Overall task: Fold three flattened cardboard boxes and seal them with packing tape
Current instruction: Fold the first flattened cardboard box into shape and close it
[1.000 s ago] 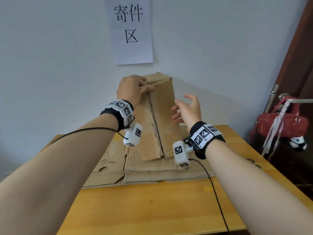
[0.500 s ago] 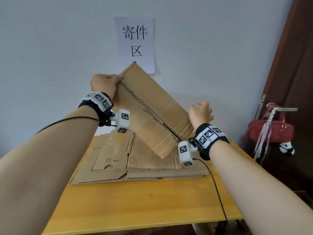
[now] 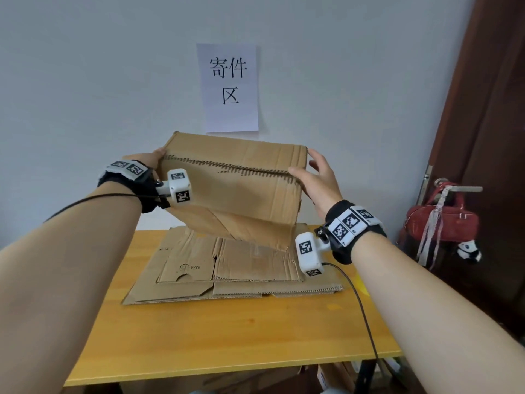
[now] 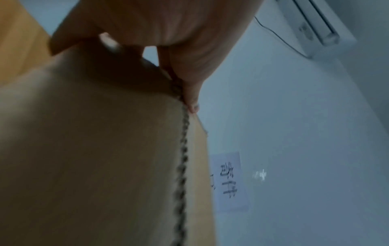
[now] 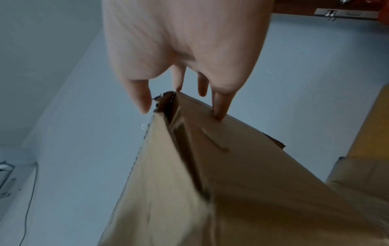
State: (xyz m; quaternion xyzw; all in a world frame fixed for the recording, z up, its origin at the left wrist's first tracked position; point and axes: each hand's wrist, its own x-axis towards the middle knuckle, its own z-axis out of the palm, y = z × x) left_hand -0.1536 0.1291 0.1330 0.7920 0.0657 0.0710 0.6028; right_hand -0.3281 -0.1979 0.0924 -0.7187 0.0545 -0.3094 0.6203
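Observation:
A brown cardboard box (image 3: 241,194) with a serrated flap edge hangs level in the air above the table (image 3: 227,336). My left hand (image 3: 159,155) grips its left end, thumb on top and fingers behind; the left wrist view shows the thumb (image 4: 189,99) pinching the box (image 4: 94,166) along the serrated edge. At the right end, my right hand (image 3: 309,169) has its fingers straight and spread. In the right wrist view its fingertips (image 5: 219,116) touch the box (image 5: 231,166), whose panels gape slightly apart. A stack of flattened boxes (image 3: 227,277) lies on the table underneath.
A paper sign (image 3: 230,86) hangs on the wall behind the box. At the right, a red handbag (image 3: 443,223) hangs by a brown door (image 3: 497,109). The right wrist cable (image 3: 360,305) trails across the table's right side. Bare wood lies at the front.
The box has swung from steeply tilted to level. My left hand came down with its end, while my right hand rose and shifted right to the other end.

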